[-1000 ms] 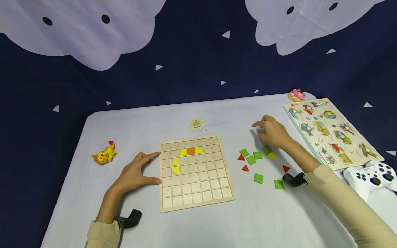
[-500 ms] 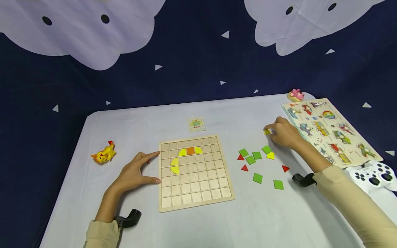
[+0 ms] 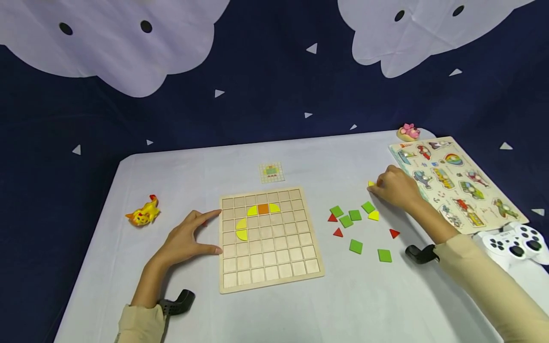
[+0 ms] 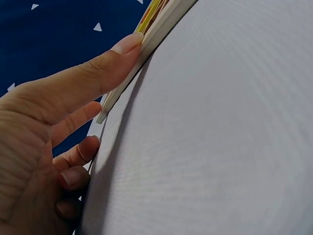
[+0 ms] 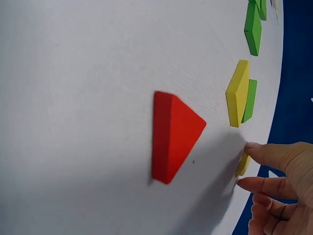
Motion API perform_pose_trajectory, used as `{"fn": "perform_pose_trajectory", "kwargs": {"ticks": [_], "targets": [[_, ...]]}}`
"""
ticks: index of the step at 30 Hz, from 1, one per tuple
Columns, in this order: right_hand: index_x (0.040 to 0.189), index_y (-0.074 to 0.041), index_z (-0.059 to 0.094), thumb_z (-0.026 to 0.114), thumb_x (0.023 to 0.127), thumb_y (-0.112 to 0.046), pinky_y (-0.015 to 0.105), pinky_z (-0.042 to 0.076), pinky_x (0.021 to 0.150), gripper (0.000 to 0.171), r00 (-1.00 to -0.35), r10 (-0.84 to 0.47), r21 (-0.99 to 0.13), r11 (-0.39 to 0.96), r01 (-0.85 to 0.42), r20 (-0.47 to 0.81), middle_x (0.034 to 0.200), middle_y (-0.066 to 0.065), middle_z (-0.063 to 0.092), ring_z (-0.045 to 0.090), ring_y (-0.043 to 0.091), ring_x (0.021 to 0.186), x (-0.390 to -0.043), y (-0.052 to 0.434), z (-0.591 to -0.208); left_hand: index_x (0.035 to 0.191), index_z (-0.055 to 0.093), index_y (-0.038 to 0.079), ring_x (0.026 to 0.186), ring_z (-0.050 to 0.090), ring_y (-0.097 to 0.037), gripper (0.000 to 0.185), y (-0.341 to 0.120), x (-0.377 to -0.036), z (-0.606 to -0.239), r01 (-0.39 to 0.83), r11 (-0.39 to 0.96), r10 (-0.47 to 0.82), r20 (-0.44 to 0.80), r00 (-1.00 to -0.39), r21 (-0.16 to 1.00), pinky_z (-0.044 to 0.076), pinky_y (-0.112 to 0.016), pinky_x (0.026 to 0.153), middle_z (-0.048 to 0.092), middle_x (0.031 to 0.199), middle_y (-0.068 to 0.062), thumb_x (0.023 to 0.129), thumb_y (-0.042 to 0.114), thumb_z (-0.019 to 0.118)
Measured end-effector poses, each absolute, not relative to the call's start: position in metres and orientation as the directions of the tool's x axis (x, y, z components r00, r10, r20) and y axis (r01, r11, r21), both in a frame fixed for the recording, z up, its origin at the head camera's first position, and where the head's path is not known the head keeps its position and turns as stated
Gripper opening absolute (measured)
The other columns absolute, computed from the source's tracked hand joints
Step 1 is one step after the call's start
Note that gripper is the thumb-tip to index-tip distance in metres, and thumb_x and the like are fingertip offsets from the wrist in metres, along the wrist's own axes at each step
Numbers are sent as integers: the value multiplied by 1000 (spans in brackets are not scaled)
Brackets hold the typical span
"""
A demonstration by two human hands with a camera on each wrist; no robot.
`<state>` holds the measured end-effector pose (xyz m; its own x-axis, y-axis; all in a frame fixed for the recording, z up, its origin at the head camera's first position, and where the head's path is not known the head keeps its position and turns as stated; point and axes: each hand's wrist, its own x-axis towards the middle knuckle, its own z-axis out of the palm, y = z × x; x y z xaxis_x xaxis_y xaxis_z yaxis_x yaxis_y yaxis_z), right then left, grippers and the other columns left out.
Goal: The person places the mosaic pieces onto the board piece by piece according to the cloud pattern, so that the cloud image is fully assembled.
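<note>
My left hand (image 3: 183, 242) touches the left edge of a wooden grid board (image 3: 270, 274) with thumb and index finger spread along it. Up close in the left wrist view, the thumb (image 4: 105, 71) lies against the board's side. On the board sit yellow quarter-circle tiles (image 3: 242, 235) and one orange square (image 3: 263, 209). Beyond the loose tiles, my right hand (image 3: 396, 189) pinches a yellow tile (image 5: 243, 163) between thumb and index finger, close to the table. Its fingers cover most of that tile in the head view.
Between board and right hand lie several green squares (image 3: 356, 246), red triangles (image 3: 394, 233) and another yellow tile (image 3: 373, 216). Behind the board is a small pattern card (image 3: 272, 172). A picture puzzle (image 3: 459, 186) and white game controller (image 3: 510, 243) lie right; a yellow figurine (image 3: 145, 212) sits left.
My right hand has moved right and slightly nearer, and its fingers have closed on a yellow tile. The left hand stays at the board's edge.
</note>
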<state>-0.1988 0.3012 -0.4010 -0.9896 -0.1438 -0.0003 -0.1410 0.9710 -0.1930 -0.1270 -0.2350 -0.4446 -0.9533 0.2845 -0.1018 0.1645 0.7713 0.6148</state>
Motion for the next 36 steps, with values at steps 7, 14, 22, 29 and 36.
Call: {"fn": "perform_pose_trajectory", "kwargs": {"ticks": [7,14,22,29,36], "targets": [[98,10,71,71,86,-22,54,49,71,34,-992,-123,-232,965,-124,19,97,23,57,58,36,87,-198,299,-405,148,48,26,86,43,-19,100,-236,-128,-447,170,770,290,-99,-952,615,35,-35,74,45,99,-2,61,53,90],[92,9,70,70,82,-21,53,47,70,32,-996,-91,-253,963,-93,19,95,22,55,56,35,83,-200,297,-409,148,48,27,87,44,-18,100,-236,-128,-448,179,764,299,-94,-950,620,36,-35,75,45,100,-1,61,53,90],[99,8,71,73,82,-23,45,46,65,35,-990,-132,-297,945,-140,48,98,18,55,53,29,79,-193,276,-403,148,48,27,87,43,-18,100,-236,-128,-446,176,764,298,-98,-950,621,35,-35,74,45,99,-1,61,53,90],[95,4,74,75,82,-22,45,49,67,29,-963,-253,-314,910,-270,94,99,15,58,54,25,79,-185,235,-396,147,49,25,83,43,-18,99,-237,-128,-447,191,757,309,-85,-947,625,35,-34,71,44,98,-2,61,51,91],[92,-1,75,78,80,-24,41,51,67,26,-936,-330,-325,878,-352,121,98,10,60,57,23,79,-180,197,-396,147,49,25,83,43,-18,99,-237,-128,-446,176,758,298,-94,-950,628,35,-34,71,44,98,-2,61,50,92]]}}
